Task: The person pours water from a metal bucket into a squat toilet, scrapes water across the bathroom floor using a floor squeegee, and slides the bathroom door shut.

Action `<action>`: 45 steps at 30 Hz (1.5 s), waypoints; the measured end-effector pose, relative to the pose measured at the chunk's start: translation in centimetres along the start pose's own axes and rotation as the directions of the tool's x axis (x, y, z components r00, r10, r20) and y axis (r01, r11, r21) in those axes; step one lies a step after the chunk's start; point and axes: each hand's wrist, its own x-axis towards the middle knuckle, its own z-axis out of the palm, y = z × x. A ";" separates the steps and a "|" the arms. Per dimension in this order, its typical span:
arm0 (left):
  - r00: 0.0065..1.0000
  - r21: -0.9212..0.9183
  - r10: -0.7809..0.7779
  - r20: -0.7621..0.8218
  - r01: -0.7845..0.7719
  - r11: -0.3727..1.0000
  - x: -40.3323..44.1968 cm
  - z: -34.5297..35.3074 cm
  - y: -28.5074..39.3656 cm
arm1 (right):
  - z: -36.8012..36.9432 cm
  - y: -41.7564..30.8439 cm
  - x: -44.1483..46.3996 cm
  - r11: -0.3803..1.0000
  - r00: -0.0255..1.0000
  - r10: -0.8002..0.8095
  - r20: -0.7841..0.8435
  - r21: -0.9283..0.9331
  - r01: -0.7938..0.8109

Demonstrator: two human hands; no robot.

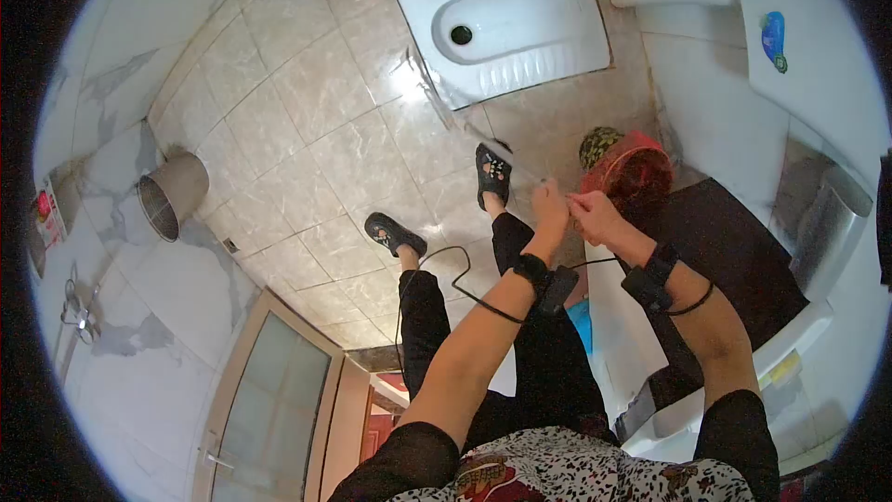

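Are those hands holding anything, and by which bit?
A long pale thing, too blurred to name. The left hand seems to hold its near end; whether the right hand grips it too, I can't tell.

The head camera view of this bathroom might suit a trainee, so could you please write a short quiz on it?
1. Which of these is nearest to the right hand in the picture?
a) the door
b) the red container
c) the grey bin
2. True or false: one black shoe is inside the squat toilet.
3. What is strapped around the left wrist?

Key:
1. b, the red container.
2. False; both shoes are outside the squat toilet.
3. A black band with a small dark box.
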 end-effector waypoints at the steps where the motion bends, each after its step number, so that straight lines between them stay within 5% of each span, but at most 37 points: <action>1: 0.982 -0.104 -0.169 0.085 0.177 0.979 -0.1 -0.3 -0.1 | 0.5 0.6 0.1 0.998 0.999 -0.033 0.031 -0.043 0.034; 2: 0.930 -0.193 -0.320 0.183 0.353 0.915 -0.3 -0.3 0.1 | 0.6 1.0 0.6 0.996 0.999 0.030 0.029 -0.079 -0.028; 5: 0.958 0.082 0.083 0.276 -0.109 0.991 2.0 1.2 0.8 | -1.9 2.7 3.0 0.941 0.986 -0.111 -0.123 -0.333 0.065; 6: 0.938 0.101 0.204 0.281 -0.241 0.965 3.1 2.6 -0.1 | -3.6 1.0 3.1 0.948 0.992 -0.033 -0.124 -0.318 -0.008; 8: 0.959 -0.092 0.235 0.159 -0.222 0.971 6.7 6.7 -1.1 | -5.9 0.1 4.9 0.947 0.980 -0.101 -0.174 -0.320 0.040; 13: 0.938 -0.532 -0.262 0.227 0.345 0.773 9.2 2.7 8.3 | -6.8 -0.5 6.4 0.909 0.905 -0.302 -0.300 -0.376 0.179; 15: 0.989 -0.453 -0.067 0.131 0.120 0.883 7.0 1.9 8.0 | -6.0 -0.4 4.5 0.925 0.904 -0.299 -0.305 -0.327 0.195; 17: 0.995 -0.469 -0.051 0.089 0.087 0.879 3.7 1.5 7.7 | -5.3 -0.1 1.5 0.952 0.952 -0.188 -0.242 -0.284 0.116; 19: 0.970 -0.590 -0.221 0.102 0.238 0.772 0.9 1.4 8.2 | -5.0 0.6 0.2 0.963 0.972 -0.129 -0.196 -0.259 0.075; 21: 0.902 -0.440 -0.284 0.324 0.410 0.799 1.1 0.8 8.2 | -4.3 1.5 0.0 0.967 0.979 -0.115 -0.168 -0.244 0.072; 25: 0.931 -0.393 -0.098 0.350 0.242 0.887 3.7 1.7 9.4 | -7.6 1.2 2.0 0.945 0.980 -0.021 -0.196 -0.323 -0.044; 26: 0.899 -0.413 -0.198 0.390 0.363 0.835 4.1 1.7 10.3 | -7.8 2.5 3.1 0.939 0.959 -0.149 -0.242 -0.338 0.061; 29: 0.891 -0.498 -0.247 0.380 0.422 0.757 5.3 1.9 11.9 | -10.1 -2.6 2.5 0.987 0.985 0.147 -0.091 -0.049 -0.151; 33: 0.976 -0.131 0.061 0.207 -0.034 0.991 7.4 4.2 9.2 | -11.1 -3.6 3.7 0.984 0.981 0.160 -0.107 -0.055 -0.167; 35: 0.938 0.150 0.272 0.213 -0.306 0.940 9.1 5.0 8.7 | -12.0 -3.6 4.7 0.981 0.988 0.050 -0.149 -0.177 -0.076; 37: 0.967 -0.219 0.241 0.077 -0.219 0.951 11.3 5.5 9.7 | -12.2 -3.4 5.9 0.966 0.976 -0.049 -0.214 -0.260 -0.008; 39: 0.987 -0.561 0.062 0.147 0.032 0.827 11.8 5.5 11.2 | -11.9 -3.0 7.2 0.962 0.948 -0.104 -0.299 -0.273 0.019; 42: 0.777 -0.713 -0.204 0.595 0.628 0.313 11.6 1.4 14.5 | -10.9 -2.9 7.8 0.969 0.946 -0.106 -0.306 -0.246 0.029; 45: 0.955 -0.405 -0.034 0.294 0.156 0.901 9.0 1.3 10.1 | -8.8 -1.7 5.6 0.946 0.958 -0.168 -0.232 -0.312 0.090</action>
